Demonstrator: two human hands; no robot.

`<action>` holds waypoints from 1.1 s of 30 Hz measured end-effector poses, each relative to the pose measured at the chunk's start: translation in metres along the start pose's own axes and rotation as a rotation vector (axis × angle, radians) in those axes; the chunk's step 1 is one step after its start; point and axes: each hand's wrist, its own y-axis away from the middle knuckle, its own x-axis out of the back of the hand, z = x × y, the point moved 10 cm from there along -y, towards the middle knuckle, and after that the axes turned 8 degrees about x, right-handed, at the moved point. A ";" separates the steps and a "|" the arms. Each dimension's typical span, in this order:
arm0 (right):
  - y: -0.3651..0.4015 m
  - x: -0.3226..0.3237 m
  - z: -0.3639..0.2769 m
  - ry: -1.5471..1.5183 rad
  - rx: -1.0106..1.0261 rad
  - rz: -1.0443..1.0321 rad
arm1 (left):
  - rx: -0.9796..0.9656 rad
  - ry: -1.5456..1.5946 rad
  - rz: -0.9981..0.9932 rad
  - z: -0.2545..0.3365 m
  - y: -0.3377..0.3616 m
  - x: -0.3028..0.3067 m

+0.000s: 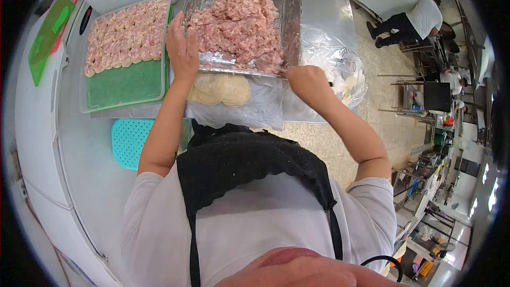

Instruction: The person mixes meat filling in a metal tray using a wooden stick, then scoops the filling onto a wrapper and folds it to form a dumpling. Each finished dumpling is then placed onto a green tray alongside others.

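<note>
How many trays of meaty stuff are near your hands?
2. The metal tray of minced meat is straight ahead; the green-bottomed tray of small meaty pieces is to its left. Neither is hidden.

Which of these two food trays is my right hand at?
The metal tray, heaped with minced meat: your right hand is at its near right corner. The plastic tray is green-based, with rows of small pieces.
</note>
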 end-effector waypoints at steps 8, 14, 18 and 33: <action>-0.089 -0.003 0.033 -0.306 0.042 0.001 | 0.029 -0.039 0.014 -0.005 0.000 0.000; -0.103 0.050 0.053 0.032 0.158 0.115 | 0.014 -0.128 0.019 -0.003 0.001 -0.003; -0.117 0.014 0.006 -0.045 0.229 0.169 | 0.024 -0.162 0.027 -0.003 0.002 -0.004; -0.115 0.016 0.027 0.040 0.264 0.005 | 0.040 -0.105 -0.001 -0.006 0.002 -0.005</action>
